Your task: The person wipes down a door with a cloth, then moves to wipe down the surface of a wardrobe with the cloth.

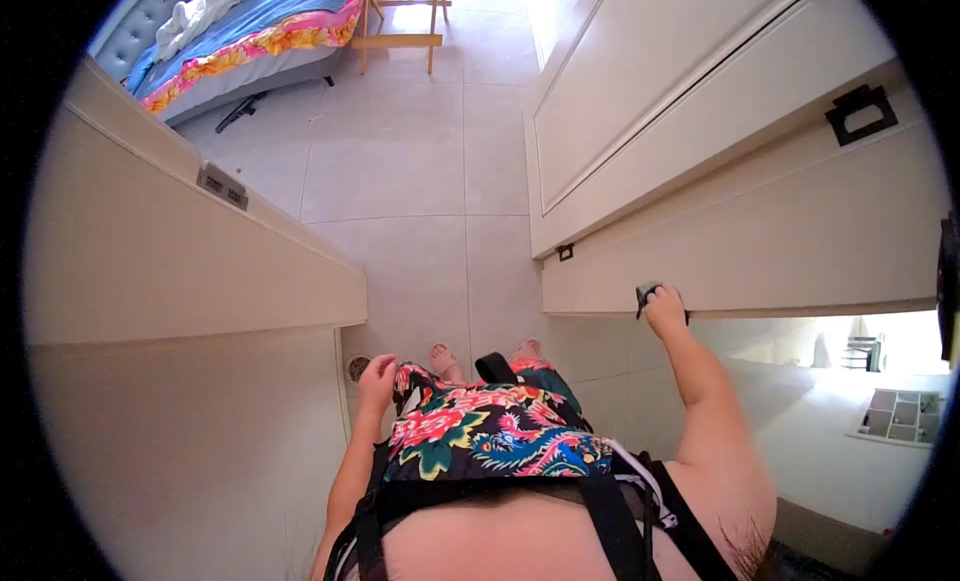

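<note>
My right hand (pixel 665 309) is closed on a dark grey-green cloth (pixel 646 297), pressed against the lower edge of the pale door frame (pixel 760 271) on my right. Part of the cloth is hidden under the fingers. My left hand (pixel 377 379) hangs by my left hip, beside the flowered garment (pixel 500 436). Its fingers are loosely bent, and nothing shows in them.
Between the pale panel (pixel 190 251) on the left and the white panelled door (pixel 680 101) runs a tiled floor (pixel 400 171). Black metal plate (pixel 862 115) sits on the frame. Beyond stand a bed (pixel 250 41) and wooden stand (pixel 397 41).
</note>
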`<control>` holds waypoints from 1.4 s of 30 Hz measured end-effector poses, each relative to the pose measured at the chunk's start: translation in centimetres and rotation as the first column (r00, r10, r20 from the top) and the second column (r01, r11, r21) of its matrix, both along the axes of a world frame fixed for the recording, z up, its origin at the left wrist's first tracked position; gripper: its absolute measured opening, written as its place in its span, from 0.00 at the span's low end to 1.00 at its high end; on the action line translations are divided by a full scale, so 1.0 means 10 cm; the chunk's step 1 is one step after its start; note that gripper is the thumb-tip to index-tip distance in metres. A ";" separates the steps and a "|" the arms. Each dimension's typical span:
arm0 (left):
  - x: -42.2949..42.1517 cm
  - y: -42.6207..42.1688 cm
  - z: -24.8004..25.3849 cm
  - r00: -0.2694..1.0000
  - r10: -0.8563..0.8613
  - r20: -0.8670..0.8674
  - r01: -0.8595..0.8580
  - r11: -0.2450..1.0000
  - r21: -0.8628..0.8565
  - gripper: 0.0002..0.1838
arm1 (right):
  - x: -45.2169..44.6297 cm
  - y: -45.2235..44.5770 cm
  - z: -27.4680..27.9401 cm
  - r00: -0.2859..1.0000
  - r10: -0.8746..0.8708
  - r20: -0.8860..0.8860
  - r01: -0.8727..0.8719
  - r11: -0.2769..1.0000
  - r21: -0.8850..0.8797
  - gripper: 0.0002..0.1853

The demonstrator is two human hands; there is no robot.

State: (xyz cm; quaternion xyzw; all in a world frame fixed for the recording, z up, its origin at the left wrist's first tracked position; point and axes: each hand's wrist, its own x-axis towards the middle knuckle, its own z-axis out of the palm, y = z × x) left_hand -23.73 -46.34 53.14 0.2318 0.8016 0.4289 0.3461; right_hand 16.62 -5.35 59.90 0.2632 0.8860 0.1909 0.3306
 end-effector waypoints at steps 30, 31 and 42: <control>0.20 -0.12 -0.08 0.988 0.064 -0.140 -0.074 0.995 -0.067 0.16 | 0.30 -0.15 0.04 0.906 -0.297 -0.301 0.330 0.941 0.067 0.12; 0.14 -0.22 -0.26 0.982 0.095 -0.164 -0.106 0.993 -0.056 0.17 | 0.28 -0.13 -0.09 0.927 -0.323 -0.191 0.334 0.942 0.029 0.13; 0.19 -0.72 0.86 0.871 0.403 -0.282 -0.457 0.875 -0.161 0.15 | -2.87 -0.01 -0.47 0.292 -0.953 0.085 -0.170 -0.140 -0.975 0.13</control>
